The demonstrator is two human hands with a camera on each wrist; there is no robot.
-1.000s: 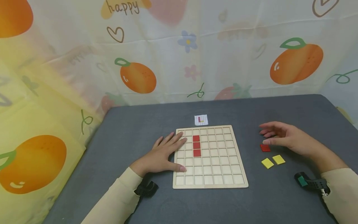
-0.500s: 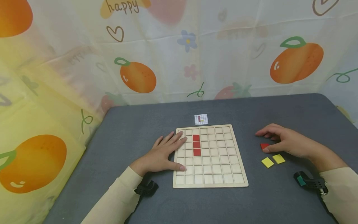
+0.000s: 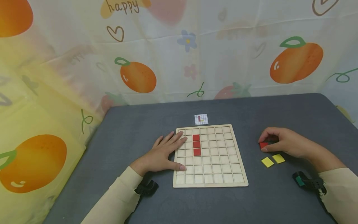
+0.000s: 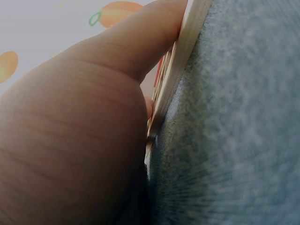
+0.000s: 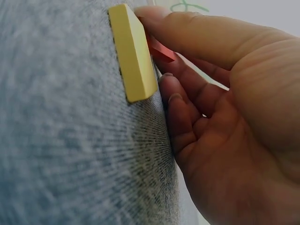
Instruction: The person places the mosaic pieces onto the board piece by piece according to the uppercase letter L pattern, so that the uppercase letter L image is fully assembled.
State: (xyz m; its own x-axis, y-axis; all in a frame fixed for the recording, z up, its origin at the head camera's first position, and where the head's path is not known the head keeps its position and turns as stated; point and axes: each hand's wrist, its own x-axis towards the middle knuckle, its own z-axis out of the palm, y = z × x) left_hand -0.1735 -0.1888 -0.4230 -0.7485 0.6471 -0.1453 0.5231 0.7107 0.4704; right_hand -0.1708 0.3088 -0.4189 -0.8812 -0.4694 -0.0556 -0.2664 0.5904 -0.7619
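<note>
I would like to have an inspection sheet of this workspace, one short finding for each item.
Surface: dark grey table, far right corner rounded.
Job's things: pale wooden grid board with three square red tiles in one column; two square yellow tiles on the table; small white card with printed grid beyond the board.
Clutter: nothing seen.
Hands: left hand rests on the board's left side, fingers spread; right hand pinches a fourth square red tile.
Cables: nothing clearly seen.
Surroundings: pale cloth printed with orange fruits and flowers.
</note>
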